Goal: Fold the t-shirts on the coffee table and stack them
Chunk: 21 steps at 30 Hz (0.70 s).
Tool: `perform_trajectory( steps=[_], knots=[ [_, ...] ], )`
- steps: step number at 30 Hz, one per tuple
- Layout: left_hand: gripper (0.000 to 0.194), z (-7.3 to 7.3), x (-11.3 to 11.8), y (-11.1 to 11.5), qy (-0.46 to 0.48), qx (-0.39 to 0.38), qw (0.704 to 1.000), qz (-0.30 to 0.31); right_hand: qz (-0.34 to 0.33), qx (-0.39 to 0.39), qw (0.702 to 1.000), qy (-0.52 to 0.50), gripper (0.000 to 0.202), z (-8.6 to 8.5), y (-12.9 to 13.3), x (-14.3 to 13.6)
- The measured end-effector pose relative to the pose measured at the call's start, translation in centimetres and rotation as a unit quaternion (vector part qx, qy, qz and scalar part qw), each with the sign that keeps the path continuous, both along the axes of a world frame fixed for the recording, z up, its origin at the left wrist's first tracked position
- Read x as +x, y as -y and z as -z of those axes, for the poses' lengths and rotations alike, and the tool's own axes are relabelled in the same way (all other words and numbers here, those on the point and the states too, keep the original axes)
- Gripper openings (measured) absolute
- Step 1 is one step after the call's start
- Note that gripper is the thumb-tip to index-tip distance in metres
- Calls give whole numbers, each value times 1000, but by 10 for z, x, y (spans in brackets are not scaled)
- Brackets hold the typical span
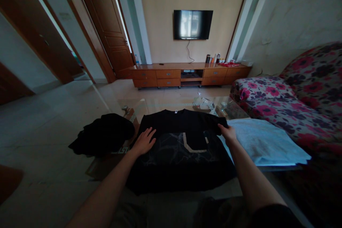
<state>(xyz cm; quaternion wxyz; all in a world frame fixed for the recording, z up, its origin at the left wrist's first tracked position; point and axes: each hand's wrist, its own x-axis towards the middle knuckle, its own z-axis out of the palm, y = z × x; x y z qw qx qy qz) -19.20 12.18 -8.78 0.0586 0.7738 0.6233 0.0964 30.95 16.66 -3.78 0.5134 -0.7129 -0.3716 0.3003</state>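
Note:
A black T-shirt (171,171) lies spread out on the glass table, its neckline pointing away from me and a grey-and-beige pattern across the chest. My left hand (144,141) rests flat on the shirt's left side, fingers stretched out. At the shirt's right sleeve, my right hand (227,133) pinches the edge between thumb and fingers. A bunched pile of black cloth (103,134) sits on the table to the left. To the right lies a light blue cloth (264,142) with a dark stain, partly beside the shirt's edge.
The glass table (155,105) has a patterned border. A floral sofa (283,110) stands at the right. Beyond the table are a low wooden cabinet (167,74) with bottles (215,58) on it, and a wall-mounted television (192,25). A wooden door (105,25) stands ajar at the left.

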Motion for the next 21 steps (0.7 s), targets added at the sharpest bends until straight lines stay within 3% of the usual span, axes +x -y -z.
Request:
perform_trajectory(
  steps=[8, 14, 21],
  knots=[
    [61, 1, -5, 2, -7, -8, 1000, 11, 65, -50, 981, 177, 66, -8, -3, 37],
    [61, 2, -5, 3, -5, -4, 1000, 12, -21, -148, 934, 325, 45, -14, 3, 43],
    [63, 4, -8, 7, -20, 3, 1000, 19, 5, -84, 921, 381, 50, -30, 5, 38]
  ],
)
